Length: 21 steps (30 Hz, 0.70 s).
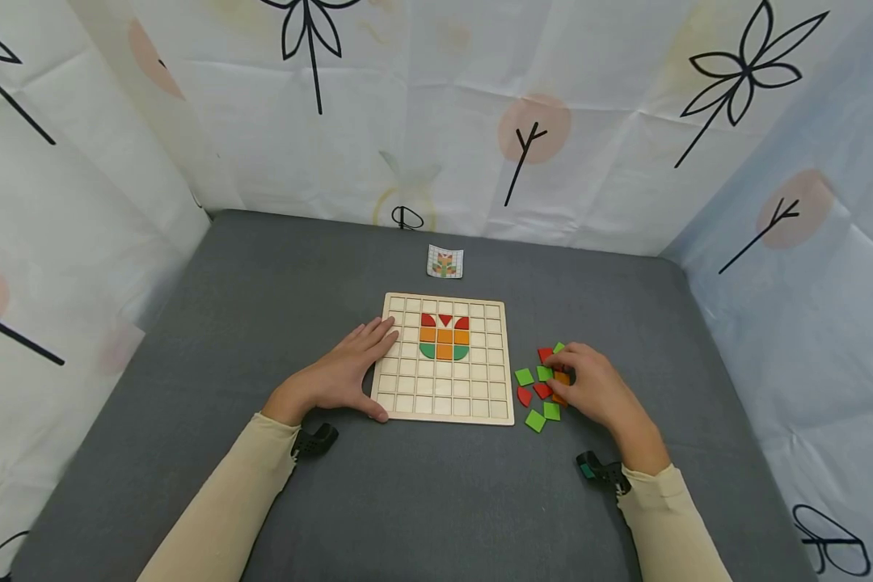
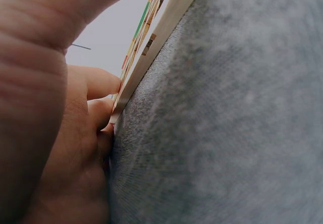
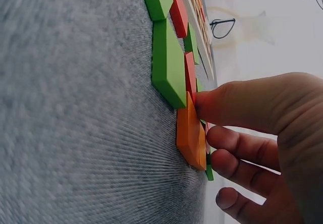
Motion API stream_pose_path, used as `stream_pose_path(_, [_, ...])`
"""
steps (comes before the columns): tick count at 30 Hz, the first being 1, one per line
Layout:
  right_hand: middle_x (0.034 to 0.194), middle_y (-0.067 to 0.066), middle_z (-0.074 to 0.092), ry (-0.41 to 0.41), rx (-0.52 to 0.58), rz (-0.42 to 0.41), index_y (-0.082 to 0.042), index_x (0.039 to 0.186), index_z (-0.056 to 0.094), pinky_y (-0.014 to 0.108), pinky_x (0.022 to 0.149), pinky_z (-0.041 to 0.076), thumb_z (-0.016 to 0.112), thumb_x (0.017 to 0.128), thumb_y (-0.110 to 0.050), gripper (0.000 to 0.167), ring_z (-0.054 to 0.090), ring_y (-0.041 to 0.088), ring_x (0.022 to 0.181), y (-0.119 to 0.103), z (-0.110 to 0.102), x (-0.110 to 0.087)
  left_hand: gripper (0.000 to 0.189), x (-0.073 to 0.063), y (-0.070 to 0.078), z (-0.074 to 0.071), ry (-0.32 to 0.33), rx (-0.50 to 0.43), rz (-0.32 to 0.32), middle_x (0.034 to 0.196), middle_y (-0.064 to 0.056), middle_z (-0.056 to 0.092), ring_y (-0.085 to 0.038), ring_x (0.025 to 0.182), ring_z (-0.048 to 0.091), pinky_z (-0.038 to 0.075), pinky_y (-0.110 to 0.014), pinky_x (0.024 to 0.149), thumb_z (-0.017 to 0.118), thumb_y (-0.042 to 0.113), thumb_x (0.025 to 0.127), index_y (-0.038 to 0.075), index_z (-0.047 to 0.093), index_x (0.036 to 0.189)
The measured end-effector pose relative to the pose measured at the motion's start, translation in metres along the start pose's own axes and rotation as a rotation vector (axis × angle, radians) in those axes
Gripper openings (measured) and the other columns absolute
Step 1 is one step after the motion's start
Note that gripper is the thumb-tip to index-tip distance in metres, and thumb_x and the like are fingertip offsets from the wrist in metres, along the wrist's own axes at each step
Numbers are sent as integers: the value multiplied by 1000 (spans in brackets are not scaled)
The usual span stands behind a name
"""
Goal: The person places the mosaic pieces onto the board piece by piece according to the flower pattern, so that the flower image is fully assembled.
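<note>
A square wooden grid board [image 1: 440,408] lies on the grey table, with red, orange and green tiles [image 1: 444,335] forming a tulip-like shape in its upper middle. My left hand [image 1: 349,364] rests along the board's left edge with fingers extended, thumb near the lower left corner. The left wrist view shows fingertips [image 2: 105,82] against the board's side [image 2: 144,57]. My right hand [image 1: 591,384] is over loose tiles right of the board. In the right wrist view its thumb [image 3: 237,103] touches the pile beside an orange tile [image 3: 187,130]; the fingers are loosely bent, and no lifted tile shows.
Green tiles [image 1: 534,420] and red tiles [image 1: 525,396] lie scattered between the board and my right hand. A small picture card [image 1: 445,263] with a flower pattern on a grid lies beyond the board. Patterned cloth walls [image 1: 436,121] surround the table's back and sides.
</note>
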State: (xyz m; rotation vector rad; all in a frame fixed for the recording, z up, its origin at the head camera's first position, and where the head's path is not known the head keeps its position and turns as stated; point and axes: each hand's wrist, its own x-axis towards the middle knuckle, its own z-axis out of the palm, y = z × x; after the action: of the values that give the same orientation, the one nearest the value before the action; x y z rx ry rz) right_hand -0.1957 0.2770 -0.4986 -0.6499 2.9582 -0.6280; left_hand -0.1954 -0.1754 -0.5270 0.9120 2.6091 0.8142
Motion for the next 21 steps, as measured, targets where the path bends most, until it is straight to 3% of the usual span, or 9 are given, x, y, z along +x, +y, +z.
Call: stream_pose_path(21, [111, 9, 72, 39, 34, -11, -6, 119, 80, 53, 85, 56, 86, 95, -10, 25, 64, 28, 97, -4, -5, 2, 139, 0, -1, 1, 0, 5, 3, 181, -16, 4, -36, 166, 0, 5, -55, 133, 96, 61, 74, 1, 19, 173])
